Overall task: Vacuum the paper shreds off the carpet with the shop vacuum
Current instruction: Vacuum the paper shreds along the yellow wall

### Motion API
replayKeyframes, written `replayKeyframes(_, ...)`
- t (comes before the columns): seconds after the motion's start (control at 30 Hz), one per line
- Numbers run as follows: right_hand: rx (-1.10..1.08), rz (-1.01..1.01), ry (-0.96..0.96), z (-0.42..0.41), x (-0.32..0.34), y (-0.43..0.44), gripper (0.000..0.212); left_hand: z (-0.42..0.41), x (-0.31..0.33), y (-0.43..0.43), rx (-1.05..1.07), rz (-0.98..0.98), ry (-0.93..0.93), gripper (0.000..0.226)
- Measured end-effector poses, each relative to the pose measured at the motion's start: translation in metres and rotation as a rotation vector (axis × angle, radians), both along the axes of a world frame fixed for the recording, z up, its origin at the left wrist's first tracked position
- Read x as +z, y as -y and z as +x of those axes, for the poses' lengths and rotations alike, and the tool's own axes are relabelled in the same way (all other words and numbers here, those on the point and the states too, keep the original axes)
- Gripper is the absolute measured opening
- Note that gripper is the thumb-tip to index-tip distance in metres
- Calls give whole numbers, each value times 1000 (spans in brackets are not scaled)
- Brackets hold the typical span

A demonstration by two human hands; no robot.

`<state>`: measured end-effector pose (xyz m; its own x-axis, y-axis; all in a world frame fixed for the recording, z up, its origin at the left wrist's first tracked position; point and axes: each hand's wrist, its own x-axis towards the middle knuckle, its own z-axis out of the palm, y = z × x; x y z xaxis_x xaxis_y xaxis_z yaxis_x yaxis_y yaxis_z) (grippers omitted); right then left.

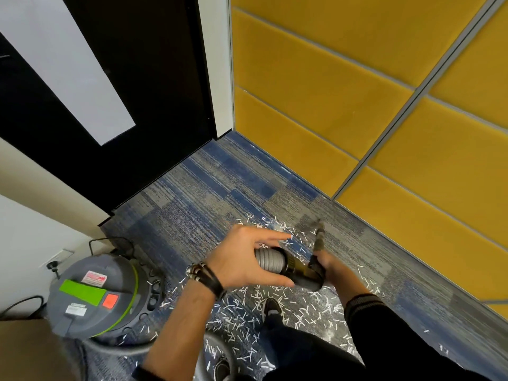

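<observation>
White paper shreds (308, 312) lie scattered over the blue-grey carpet (209, 185) around my feet. The grey shop vacuum (90, 295), with a green label and red switch, stands at lower left. Its hose (143, 350) loops along the floor under my arm. My left hand (242, 259) holds the ribbed grey hose end (270, 260) between thumb and fingers, with the index finger stretched out. My right hand (328, 264) grips the black nozzle (305, 277), where it meets the hose end. The nozzle's blurred narrow tip (319, 235) points away from me over the shreds.
Yellow padded wall panels (357, 111) close off the right side, and a black door (154, 111) stands ahead on the left. The vacuum's cord plugs into a wall outlet (53, 264). A brown box (24, 350) is at bottom left. My shoes (272, 306) stand among the shreds.
</observation>
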<state>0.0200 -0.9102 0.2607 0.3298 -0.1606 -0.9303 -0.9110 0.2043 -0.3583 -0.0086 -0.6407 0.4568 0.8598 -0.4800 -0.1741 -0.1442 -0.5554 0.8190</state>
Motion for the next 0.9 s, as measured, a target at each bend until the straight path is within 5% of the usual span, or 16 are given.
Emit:
replayKeyframes(0.17,29,-46,26,-8,4,14,42,-4,12,14,18,-24,57,50)
replayKeyframes(0.3,57,-43,-17,-12,7,-3,26,-14,28,0,31,3,174,31)
replayKeyframes(0.67,12,-24,-11,-69,5,-34,26,-62,13,-47,149,-66,94,57)
replayKeyframes(0.8,52,-73,54,-61,9,-29,14,-73,14,-46,222,-73,133,42)
replayKeyframes(0.9,15,-63,76,-53,12,-37,24,-83,20,-40,198,-19,229,44)
